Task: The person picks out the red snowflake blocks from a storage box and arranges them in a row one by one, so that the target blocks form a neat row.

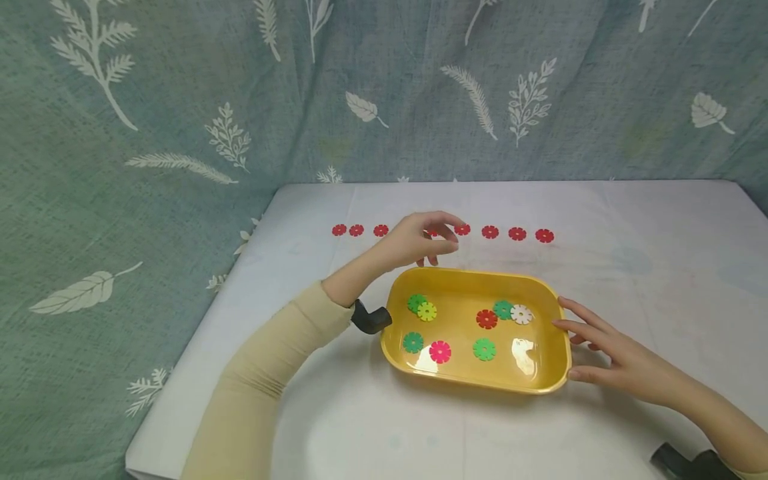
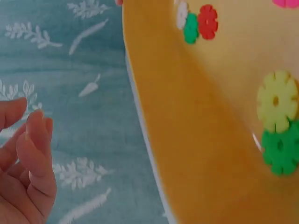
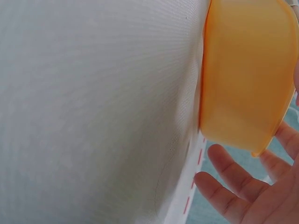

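Note:
My left hand [image 1: 420,240] hovers over the middle of a row of red notched discs, just beyond the yellow tray [image 1: 474,283]. Its fingers are loosely bent, thumb and index apart, and nothing shows between the fingertips [image 2: 39,123] in the left wrist view. A red disc [image 1: 462,229] lies right by the index fingertip. My right hand [image 1: 618,357] rests its fingertips and thumb against the tray's right rim, fingers spread and fairly straight. Inside the tray lie several flower-shaped plastic discs, among them a yellow one [image 1: 427,311], a pink one [image 1: 440,352], a red one [image 1: 487,319] and a white one [image 1: 521,314].
The red row runs across the white tabletop [image 1: 648,280] from a left-end disc [image 1: 339,230] to a right-end disc [image 1: 545,236]; my left hand covers part of it. A green leaf-patterned cloth [image 1: 408,87] hangs behind and left of the table.

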Motion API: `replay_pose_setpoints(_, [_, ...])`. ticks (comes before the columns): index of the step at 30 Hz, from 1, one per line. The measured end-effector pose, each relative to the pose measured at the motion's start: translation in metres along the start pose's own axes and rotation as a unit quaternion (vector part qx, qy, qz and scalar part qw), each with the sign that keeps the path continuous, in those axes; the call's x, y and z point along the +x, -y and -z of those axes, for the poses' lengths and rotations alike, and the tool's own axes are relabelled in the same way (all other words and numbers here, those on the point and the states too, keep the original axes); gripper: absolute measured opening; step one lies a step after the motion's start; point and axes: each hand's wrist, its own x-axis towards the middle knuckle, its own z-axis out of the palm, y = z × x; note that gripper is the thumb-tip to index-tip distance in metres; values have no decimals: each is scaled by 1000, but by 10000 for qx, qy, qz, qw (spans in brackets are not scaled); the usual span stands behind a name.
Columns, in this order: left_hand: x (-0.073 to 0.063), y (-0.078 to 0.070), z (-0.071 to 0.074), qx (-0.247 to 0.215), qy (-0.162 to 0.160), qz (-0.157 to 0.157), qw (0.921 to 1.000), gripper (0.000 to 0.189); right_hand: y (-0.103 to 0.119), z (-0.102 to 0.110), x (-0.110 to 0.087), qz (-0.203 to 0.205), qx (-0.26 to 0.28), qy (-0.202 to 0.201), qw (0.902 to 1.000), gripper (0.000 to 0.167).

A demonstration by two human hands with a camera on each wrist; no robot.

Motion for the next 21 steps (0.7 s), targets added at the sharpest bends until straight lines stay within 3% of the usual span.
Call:
replay_pose_setpoints(5, [5,-7,-20,56,758,-71,9971,36,0,1,0,-43,12,29,10000,63])
replay_pose_setpoints(13, [15,1,-56,392,1678,-80,9850,38,0,2,1,-6,-31,15,10000,63])
replay_pose_setpoints(21, [26,11,-88,875,1918,721,9749,35,0,2,0,132,-31,-16,9999,62])
